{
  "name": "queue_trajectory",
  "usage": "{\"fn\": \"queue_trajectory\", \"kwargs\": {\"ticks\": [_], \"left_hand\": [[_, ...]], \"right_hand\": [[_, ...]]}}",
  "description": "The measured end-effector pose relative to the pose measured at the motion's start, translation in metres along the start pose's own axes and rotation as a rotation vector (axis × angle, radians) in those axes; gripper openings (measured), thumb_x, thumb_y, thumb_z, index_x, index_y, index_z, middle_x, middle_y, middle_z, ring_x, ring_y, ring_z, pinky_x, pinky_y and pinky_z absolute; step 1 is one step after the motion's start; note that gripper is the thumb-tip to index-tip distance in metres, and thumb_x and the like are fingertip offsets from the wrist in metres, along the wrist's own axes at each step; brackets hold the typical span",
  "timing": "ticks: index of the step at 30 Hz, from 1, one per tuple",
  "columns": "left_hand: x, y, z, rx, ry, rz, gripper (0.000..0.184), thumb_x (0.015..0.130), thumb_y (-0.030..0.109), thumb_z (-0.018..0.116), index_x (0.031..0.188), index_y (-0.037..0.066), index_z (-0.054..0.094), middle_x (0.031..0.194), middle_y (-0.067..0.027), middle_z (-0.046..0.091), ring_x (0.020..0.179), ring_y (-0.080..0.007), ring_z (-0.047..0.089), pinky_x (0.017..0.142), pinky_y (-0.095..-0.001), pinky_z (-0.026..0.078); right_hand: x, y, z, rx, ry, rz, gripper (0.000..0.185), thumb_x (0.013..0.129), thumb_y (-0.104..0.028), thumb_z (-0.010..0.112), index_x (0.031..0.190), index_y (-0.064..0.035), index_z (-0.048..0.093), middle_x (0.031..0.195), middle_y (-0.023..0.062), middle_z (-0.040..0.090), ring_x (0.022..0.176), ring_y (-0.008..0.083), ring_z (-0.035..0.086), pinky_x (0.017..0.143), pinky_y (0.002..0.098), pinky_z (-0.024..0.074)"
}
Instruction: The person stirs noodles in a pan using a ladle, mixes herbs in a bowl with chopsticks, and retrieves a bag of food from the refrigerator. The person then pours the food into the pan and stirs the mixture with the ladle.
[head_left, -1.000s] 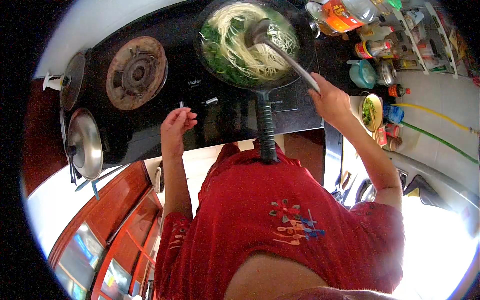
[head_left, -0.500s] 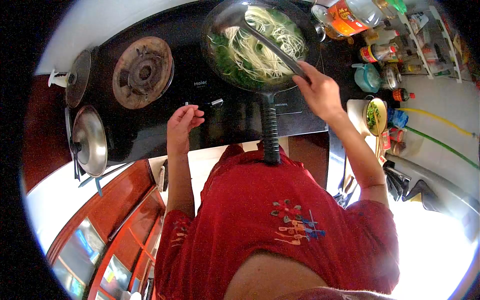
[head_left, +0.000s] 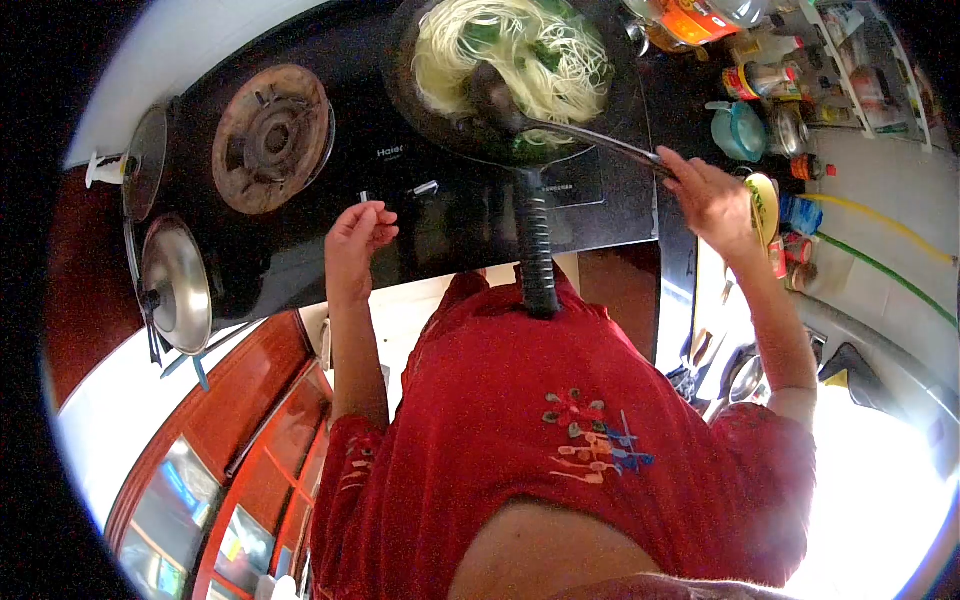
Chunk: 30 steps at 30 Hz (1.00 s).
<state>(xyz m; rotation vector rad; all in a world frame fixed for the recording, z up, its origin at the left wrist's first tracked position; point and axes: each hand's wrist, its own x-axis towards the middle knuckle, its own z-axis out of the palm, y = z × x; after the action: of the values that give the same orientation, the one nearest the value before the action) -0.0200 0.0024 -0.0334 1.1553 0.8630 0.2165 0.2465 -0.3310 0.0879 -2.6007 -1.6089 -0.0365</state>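
Observation:
My right hand [head_left: 712,203] is closed round the handle end of a metal ladle [head_left: 600,137]. The ladle's bowl dips into the near side of a dark wok [head_left: 400,85], among pale noodles [head_left: 560,75] and green leaves in broth. The wok's ribbed black handle [head_left: 537,250] points toward my body. At the stove's front edge, by the knobs [head_left: 425,188], my left hand [head_left: 360,235] hovers with its fingers curled and thumb against them. Whether anything small is between those fingers I cannot make out.
A rusty burner [head_left: 272,140] is left of the wok. Lids [head_left: 178,285] stand at the far left. Bottles [head_left: 757,80], a teal container [head_left: 738,130] and a bowl with greens [head_left: 765,208] line the right side. A red cabinet [head_left: 250,430] is lower left.
The ladle has swept from the wok's far left side down to its near side, and the noodles have shifted. My right hand has moved right and lower. My left hand stays near the knobs.

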Motion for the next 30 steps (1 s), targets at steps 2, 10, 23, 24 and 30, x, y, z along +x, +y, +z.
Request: {"fn": "queue_trajectory", "kwargs": {"ticks": [2, 10, 23, 24, 30], "left_hand": [[0.002, 0.004, 0.004, 0.016, -0.002, 0.001, 0.024, 0.089, 0.021, 0.051, 0.101, 0.0, 0.056, 0.088, -0.0102, 0.062, 0.073, -0.017, 0.06, 0.069, -0.0278, 0.05], [-0.002, 0.015, 0.024, 0.032, 0.005, 0.008, 0.02, 0.089, 0.016, 0.051, 0.099, 0.0, 0.058, 0.085, -0.009, 0.062, 0.071, -0.0149, 0.06, 0.067, -0.0259, 0.05], [-0.011, 0.018, 0.018, 0.058, 0.028, 0.006, 0.022, 0.089, 0.018, 0.052, 0.1, -0.001, 0.057, 0.086, -0.0099, 0.062, 0.073, -0.0162, 0.06, 0.068, -0.0268, 0.049], [-0.013, 0.016, 0.015, 0.064, 0.033, 0.007, 0.022, 0.088, 0.018, 0.052, 0.1, -0.001, 0.057, 0.086, -0.0099, 0.062, 0.073, -0.0164, 0.06, 0.068, -0.0269, 0.049], [-0.019, 0.003, 0.0, -0.043, 0.046, -0.013, 0.022, 0.089, 0.018, 0.052, 0.1, 0.0, 0.057, 0.086, -0.0095, 0.062, 0.072, -0.015, 0.061, 0.067, -0.0258, 0.049]], "right_hand": [[-0.003, 0.022, -0.002, -0.09, 0.077, -0.094, 0.043, 0.075, -0.012, 0.063, 0.117, -0.0129, 0.053, 0.068, 0.0049, 0.051, 0.054, 0.0188, 0.054, 0.049, 0.0326, 0.0446], [0.003, 0.053, -0.016, 0.007, 0.263, 0.104, 0.039, 0.076, -0.009, 0.065, 0.115, -0.0109, 0.056, 0.079, 0.0083, 0.061, 0.06, 0.0172, 0.058, 0.053, 0.027, 0.0456], [0.076, -0.021, 0.017, 0.388, 0.254, -0.009, 0.034, 0.076, -0.014, 0.066, 0.109, -0.0104, 0.059, 0.081, 0.0078, 0.063, 0.06, 0.0182, 0.059, 0.055, 0.0278, 0.0478], [0.077, -0.02, 0.019, 0.318, 0.249, -0.035, 0.035, 0.075, -0.014, 0.066, 0.109, -0.0113, 0.058, 0.078, 0.007, 0.061, 0.06, 0.0193, 0.059, 0.053, 0.029, 0.0476], [0.072, 0.003, 0.021, -0.004, 0.235, -0.088, 0.035, 0.076, -0.019, 0.063, 0.11, -0.0164, 0.056, 0.068, 0.0039, 0.053, 0.059, 0.0216, 0.058, 0.05, 0.0335, 0.0471]]}}
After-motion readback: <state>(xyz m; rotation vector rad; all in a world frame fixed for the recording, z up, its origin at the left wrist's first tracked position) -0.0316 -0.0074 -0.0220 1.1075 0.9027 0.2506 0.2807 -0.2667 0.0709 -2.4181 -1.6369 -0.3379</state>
